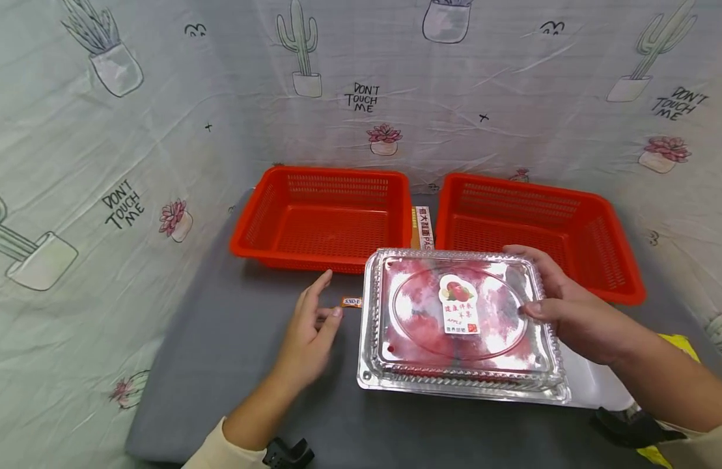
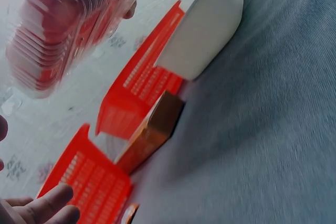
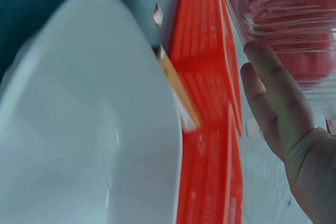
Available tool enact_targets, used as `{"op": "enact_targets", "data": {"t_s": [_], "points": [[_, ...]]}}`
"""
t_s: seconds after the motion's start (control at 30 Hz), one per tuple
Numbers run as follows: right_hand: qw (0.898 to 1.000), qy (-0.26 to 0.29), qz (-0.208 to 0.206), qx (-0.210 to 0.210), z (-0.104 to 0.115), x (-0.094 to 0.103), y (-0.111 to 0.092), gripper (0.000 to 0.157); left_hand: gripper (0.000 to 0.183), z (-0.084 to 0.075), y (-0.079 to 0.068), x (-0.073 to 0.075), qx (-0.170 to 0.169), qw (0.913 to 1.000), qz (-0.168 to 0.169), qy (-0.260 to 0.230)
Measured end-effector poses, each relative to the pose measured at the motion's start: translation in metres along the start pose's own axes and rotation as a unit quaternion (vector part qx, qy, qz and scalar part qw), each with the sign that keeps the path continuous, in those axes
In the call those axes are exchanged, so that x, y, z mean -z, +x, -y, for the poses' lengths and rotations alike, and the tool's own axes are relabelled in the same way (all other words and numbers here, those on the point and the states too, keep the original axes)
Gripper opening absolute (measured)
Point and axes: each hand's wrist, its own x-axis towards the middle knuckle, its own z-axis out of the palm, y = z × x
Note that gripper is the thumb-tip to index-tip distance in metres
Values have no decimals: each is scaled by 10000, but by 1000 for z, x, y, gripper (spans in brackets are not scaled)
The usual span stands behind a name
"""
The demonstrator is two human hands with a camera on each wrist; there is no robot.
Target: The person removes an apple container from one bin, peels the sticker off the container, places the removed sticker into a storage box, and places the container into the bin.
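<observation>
A clear plastic clamshell box of red apples (image 1: pixel 419 306) is held up above the grey table, an apple label on its lid. My right hand (image 1: pixel 577 312) grips its right side, thumb on the lid and other fingers lower; in the right wrist view, fingers (image 3: pixel 283 98) lie along the clear wall. To the left of the box my left hand (image 1: pixel 308 332) holds nothing, fingers loosely extended and apart from it. Beside that hand lies a small orange packet (image 1: pixel 350 302), partly hidden by the box.
Two red plastic baskets, left (image 1: pixel 319 262) and right (image 1: pixel 627 260), stand at the back. Between them is an orange and white carton (image 1: pixel 424 225). A white basin (image 1: pixel 597 384) sits under the box on the right, beside something yellow (image 1: pixel 683 345). Printed cloth (image 1: pixel 220 98) hangs behind.
</observation>
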Motion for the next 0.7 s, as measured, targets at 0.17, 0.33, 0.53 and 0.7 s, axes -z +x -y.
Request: {"op": "enact_targets", "data": {"t_s": [0.17,0.33,0.53,0.7], "points": [[9999,11,-36,-133,-5,-26,14,85,66,11,-6,18,67,9996,-258,-54],[9995,94,-95,-294,-10,-49,22,87,63,17,-9,32,81,9991,-404,-106],[9977,245,-220,-589,-14,-81,42,87,60,27,-15,55,123,9975,-698,-49],[9940,590,-237,-887,-22,-108,66,86,60,39,-28,77,315,9947,-974,-75]]}}
